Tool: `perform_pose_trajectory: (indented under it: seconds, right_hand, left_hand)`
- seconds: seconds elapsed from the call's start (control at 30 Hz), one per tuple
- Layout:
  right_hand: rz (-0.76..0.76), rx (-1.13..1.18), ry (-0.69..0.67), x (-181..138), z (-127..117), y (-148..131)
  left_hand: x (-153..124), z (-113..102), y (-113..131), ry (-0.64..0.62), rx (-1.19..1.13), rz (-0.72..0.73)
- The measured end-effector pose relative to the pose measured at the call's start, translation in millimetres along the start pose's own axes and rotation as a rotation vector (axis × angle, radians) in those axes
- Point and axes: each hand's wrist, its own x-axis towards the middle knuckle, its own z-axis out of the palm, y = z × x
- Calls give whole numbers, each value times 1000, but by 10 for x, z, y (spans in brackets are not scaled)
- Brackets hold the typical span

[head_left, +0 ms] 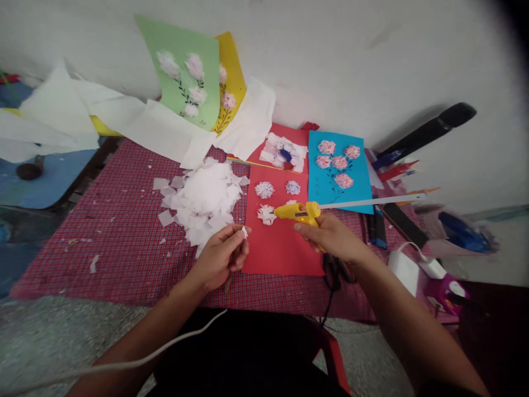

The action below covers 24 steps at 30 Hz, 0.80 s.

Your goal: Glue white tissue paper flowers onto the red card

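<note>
My left hand (218, 257) pinches a small scrap of white paper (244, 232) between its fingertips, just left of a red paper sheet (281, 242). My right hand (331, 237) grips a yellow hot glue gun (298, 213), with its nozzle pointing left over the sheet. A long white glue stick (372, 200) juts from the back of the gun. Close to the nozzle lies a white tissue-paper flower (266, 214), and two more flowers (264, 189) sit just above it. A heap of white paper squares (204, 197) lies left of the sheet, above my left hand.
A red checked tablecloth (118, 242) covers the table. Behind it lie a blue card with pink flowers (339, 165) and a green card (185, 71). Black scissors (334, 271), markers (375, 229) and a white charger (404, 270) lie to the right. A white cord (124, 358) crosses my left forearm.
</note>
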Motion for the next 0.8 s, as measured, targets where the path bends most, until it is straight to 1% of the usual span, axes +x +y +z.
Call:
perform_pose_trajectory:
  seconds: [0.33,0.47,0.57,0.8]
  right_hand:
    - [57,125,16,15,65,-3]
    - [50,145,34,43,70,40]
    - [40,158,14,63,75,65]
    - [22,137,2,88,99,42]
  left_hand:
    - [-7,7,7,-3,-6,-4]
    - [-9,9,11,-1,-10,-7]
    - [-4,6,6,-3,-13,-5]
    - [-6,3,3,-5,-11,-2]
